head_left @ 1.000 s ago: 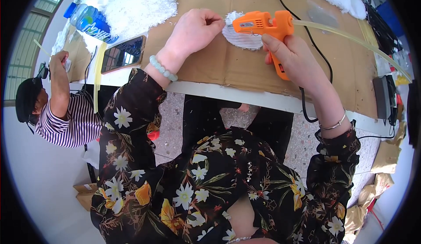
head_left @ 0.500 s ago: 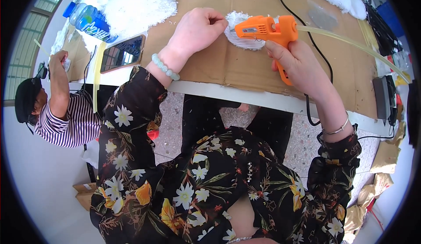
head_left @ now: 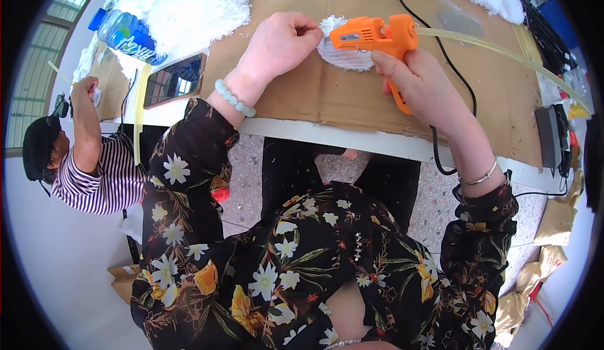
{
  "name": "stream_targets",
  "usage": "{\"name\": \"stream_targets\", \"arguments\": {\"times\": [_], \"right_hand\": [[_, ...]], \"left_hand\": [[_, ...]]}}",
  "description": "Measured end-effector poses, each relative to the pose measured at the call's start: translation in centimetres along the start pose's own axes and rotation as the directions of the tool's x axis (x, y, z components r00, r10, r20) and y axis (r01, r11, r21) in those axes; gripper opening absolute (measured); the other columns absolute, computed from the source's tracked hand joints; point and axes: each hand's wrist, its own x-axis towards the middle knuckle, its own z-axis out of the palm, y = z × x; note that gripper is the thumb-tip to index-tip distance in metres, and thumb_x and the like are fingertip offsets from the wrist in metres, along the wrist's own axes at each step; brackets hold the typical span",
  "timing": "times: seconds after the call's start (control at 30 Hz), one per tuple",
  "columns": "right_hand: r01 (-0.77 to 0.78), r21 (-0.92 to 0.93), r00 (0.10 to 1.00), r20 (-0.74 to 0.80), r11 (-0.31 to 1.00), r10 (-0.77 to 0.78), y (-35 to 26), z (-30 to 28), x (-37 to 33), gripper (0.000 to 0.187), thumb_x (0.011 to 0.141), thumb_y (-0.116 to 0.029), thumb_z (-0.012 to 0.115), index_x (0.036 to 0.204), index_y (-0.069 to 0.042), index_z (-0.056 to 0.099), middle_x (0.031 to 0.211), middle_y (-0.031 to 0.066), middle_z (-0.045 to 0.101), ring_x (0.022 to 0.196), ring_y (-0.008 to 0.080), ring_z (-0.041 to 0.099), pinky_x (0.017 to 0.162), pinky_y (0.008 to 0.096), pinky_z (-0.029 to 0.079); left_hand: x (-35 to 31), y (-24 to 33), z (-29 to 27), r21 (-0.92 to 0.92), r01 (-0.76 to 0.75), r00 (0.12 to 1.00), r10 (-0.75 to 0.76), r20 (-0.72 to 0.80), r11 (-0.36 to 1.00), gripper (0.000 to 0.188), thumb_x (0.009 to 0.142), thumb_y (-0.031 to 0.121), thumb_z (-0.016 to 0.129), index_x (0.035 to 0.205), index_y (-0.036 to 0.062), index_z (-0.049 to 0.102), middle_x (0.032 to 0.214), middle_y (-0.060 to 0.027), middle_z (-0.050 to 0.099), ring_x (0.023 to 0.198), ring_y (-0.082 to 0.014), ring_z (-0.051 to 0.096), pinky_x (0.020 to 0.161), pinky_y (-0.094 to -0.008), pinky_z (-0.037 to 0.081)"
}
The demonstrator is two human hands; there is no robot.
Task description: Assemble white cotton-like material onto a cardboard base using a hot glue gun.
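My right hand [head_left: 418,79] is wrapped round the grip of an orange hot glue gun [head_left: 372,37]. A long translucent glue stick [head_left: 497,45] runs out of the gun's back to the right. The nozzle points left, over a white fibrous piece [head_left: 346,54] lying on the cardboard. My left hand [head_left: 280,45] is at the left edge of that piece, thumb and forefinger pinched close to the nozzle. What the pinch holds, if anything, is too small to make out.
Cardboard [head_left: 283,98] covers the table. To the left lie a phone [head_left: 175,81], a blue-labelled bottle [head_left: 129,35] and a heap of white fluff [head_left: 195,10]. A black cord [head_left: 450,61] loops past my right hand. At far left a person in a striped shirt [head_left: 104,183] works.
The glue gun and my right hand have shifted slightly left and up, bringing the nozzle closer to my left fingertips. My left hand keeps its pinch, having moved only a little.
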Motion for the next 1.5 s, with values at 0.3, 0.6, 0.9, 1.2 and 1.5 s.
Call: {"name": "stream_targets", "arguments": {"times": [0.3,0.6,0.9,1.2,1.5], "right_hand": [[-0.041,0.0,0.998,0.043,0.999,0.041,-0.4,-0.6,-0.7,0.042,0.091,-0.039,0.051,0.081,0.001,0.055,0.063,0.0025,0.053,0.058,0.0093,0.048,0.054,0.025,0.039],[-0.049,0.006,0.998,0.044,0.999,0.049,-0.1,-0.8,-1.1,0.043,0.091,-0.039,0.051,0.082,0.002,0.056,0.066,0.003,0.054,0.06,0.0093,0.05,0.055,0.0246,0.039],[-0.087,0.058,0.992,0.1,0.994,0.081,0.1,-1.1,-1.4,0.041,0.091,-0.04,0.049,0.082,-0.001,0.055,0.064,0.002,0.053,0.061,0.0094,0.05,0.057,0.0246,0.039],[-0.078,0.041,0.994,0.083,0.996,0.074,0.4,-1.0,-1.2,0.042,0.092,-0.04,0.049,0.081,-0.001,0.056,0.064,0.0023,0.054,0.06,0.0094,0.05,0.057,0.0247,0.04],[-0.013,0.056,1.0,0.0,0.998,0.013,-0.3,-0.6,-0.9,0.05,0.089,-0.044,0.051,0.076,0.005,0.057,0.057,0.0055,0.052,0.051,0.0133,0.048,0.049,0.0299,0.039]], "left_hand": [[0.2,0.0,-0.2,0.01,0.007,1.0,-0.007,-0.016,1.0,0.022,0.077,0.022,0.06,0.084,0.0023,0.068,0.067,-0.0111,0.064,0.064,-0.0219,0.062,0.064,-0.0314,0.049],[0.1,0.6,-0.2,0.027,0.011,0.996,-0.013,0.087,1.0,0.024,0.082,0.019,0.062,0.092,-0.0022,0.066,0.073,-0.0052,0.064,0.066,-0.0081,0.056,0.062,-0.0247,0.046],[0.0,0.8,-0.8,0.106,-0.102,0.979,0.081,0.187,0.989,0.016,0.081,0.011,0.059,0.09,-0.0004,0.067,0.077,-0.0073,0.065,0.069,-0.0113,0.059,0.065,-0.0245,0.047],[0.0,0.4,-0.6,0.113,-0.141,0.977,0.12,0.173,0.983,0.014,0.081,0.006,0.06,0.092,0.0003,0.066,0.08,-0.0062,0.066,0.073,-0.0108,0.061,0.068,-0.0242,0.048],[0.0,0.3,-0.8,0.078,-0.142,0.972,0.124,0.2,0.987,0.015,0.082,0.006,0.061,0.095,0.0009,0.066,0.079,-0.0053,0.065,0.071,-0.0098,0.058,0.068,-0.0244,0.048]]}}
